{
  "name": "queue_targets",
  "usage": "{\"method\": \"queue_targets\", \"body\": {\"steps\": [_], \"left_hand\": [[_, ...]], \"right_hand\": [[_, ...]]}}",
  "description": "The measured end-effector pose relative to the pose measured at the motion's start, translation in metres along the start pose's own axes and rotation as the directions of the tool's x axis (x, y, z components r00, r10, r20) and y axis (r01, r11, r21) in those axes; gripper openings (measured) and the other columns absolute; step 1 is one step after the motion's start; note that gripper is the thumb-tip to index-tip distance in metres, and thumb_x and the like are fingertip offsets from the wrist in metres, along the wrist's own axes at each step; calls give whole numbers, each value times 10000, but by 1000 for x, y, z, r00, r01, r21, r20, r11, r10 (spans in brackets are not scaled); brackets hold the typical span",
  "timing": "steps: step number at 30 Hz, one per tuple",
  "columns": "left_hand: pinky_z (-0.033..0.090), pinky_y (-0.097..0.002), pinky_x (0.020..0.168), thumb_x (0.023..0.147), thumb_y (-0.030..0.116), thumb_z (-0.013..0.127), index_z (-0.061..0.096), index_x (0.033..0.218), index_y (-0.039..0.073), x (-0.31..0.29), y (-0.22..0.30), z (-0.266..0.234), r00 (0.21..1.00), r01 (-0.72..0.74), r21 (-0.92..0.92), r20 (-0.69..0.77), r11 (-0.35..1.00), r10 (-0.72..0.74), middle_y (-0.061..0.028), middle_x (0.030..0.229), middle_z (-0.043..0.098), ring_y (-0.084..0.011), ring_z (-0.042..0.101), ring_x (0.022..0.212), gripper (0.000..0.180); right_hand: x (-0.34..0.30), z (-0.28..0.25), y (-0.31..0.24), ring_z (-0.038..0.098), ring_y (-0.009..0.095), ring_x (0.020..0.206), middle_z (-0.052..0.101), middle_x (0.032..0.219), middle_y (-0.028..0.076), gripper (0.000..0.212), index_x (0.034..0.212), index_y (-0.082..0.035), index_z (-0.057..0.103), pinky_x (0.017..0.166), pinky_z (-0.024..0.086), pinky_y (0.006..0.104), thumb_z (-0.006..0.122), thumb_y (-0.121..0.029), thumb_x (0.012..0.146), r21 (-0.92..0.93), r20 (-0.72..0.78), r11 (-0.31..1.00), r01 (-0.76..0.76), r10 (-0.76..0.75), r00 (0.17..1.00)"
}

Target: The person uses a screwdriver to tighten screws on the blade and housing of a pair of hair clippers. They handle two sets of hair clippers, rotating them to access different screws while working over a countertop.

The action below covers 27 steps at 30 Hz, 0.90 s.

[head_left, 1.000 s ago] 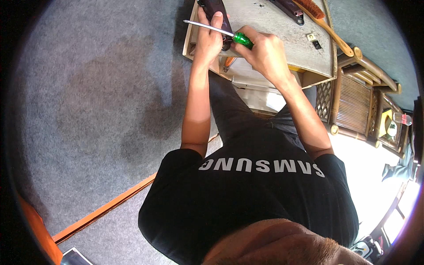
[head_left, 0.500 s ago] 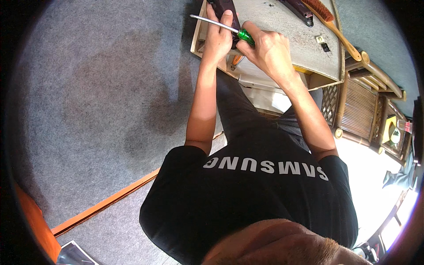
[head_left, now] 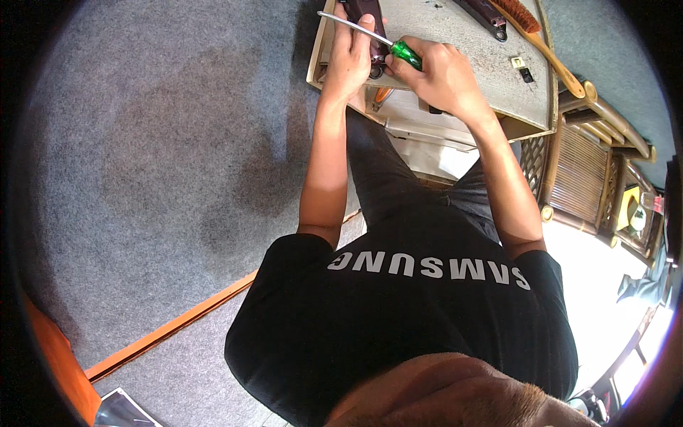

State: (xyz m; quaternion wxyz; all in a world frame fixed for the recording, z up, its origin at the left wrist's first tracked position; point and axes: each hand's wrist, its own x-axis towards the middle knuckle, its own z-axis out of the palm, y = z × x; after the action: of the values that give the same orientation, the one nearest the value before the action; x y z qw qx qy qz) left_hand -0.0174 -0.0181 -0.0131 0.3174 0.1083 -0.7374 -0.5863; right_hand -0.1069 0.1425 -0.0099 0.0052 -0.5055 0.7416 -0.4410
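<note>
In my left hand (head_left: 348, 70) is a long dark maroon housing (head_left: 378, 48), which looks like part of a hair clipper, with a small ring at its near end. Its far end runs out of the top of the picture. My right hand (head_left: 448, 80) is closed around the green handle of a screwdriver (head_left: 406, 55). The metal shaft crosses above the housing and my left fingers, pointing up and to the left. A similar maroon piece (head_left: 485, 17) lies at the back of the table, beside a wooden-handled brush (head_left: 546, 55) with reddish-brown bristles.
The pale tabletop (head_left: 455, 35) has dark crumbs scattered on it. Two small parts, one whitish (head_left: 518, 62) and one black (head_left: 526, 75), lie toward its right side. Under the top, an orange-handled tool (head_left: 382, 95) sits in an open compartment. A bamboo chair (head_left: 580, 174) stands at right.
My right hand and the screwdriver have shifted slightly right and down, uncovering the ring end of the housing. My left hand still holds the housing.
</note>
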Motion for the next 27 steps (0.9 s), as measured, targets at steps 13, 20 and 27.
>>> {"method": "queue_targets", "body": {"steps": [13, 20, 27], "left_hand": [[600, -278, 504, 1122, 274, 426, 455, 1329, 76, 0, -3, -7, 998, 53, -202, 40, 978, -46, -131, 1119, 699, -143, 685, 685, 287], [593, -261, 546, 1124, 280, 438, 470, 1311, 76, -1, -1, -2, 997, 73, -219, 18, 973, -71, -120, 1123, 703, -112, 676, 721, 279], [536, -231, 654, 1116, 288, 482, 497, 1295, 85, 2, -2, 3, 998, 16, -24, -59, 1000, -17, -87, 1081, 720, -63, 625, 797, 271]], "right_hand": [[0, -6, -4, 721, 391, 773, 718, 768, 162, 300, 944, -118, 757, 721, 552, 495, 721, -414, 909, 77, 66, 989, -130, 125, 990], [-4, -2, -6, 718, 397, 764, 710, 748, 160, 279, 964, -108, 732, 706, 565, 503, 713, -383, 921, 48, 1, 996, -75, 75, 997], [-6, 5, -4, 708, 403, 699, 703, 746, 178, 257, 948, -77, 648, 651, 562, 528, 697, -329, 934, -18, -51, 999, -26, 25, 998]]}}
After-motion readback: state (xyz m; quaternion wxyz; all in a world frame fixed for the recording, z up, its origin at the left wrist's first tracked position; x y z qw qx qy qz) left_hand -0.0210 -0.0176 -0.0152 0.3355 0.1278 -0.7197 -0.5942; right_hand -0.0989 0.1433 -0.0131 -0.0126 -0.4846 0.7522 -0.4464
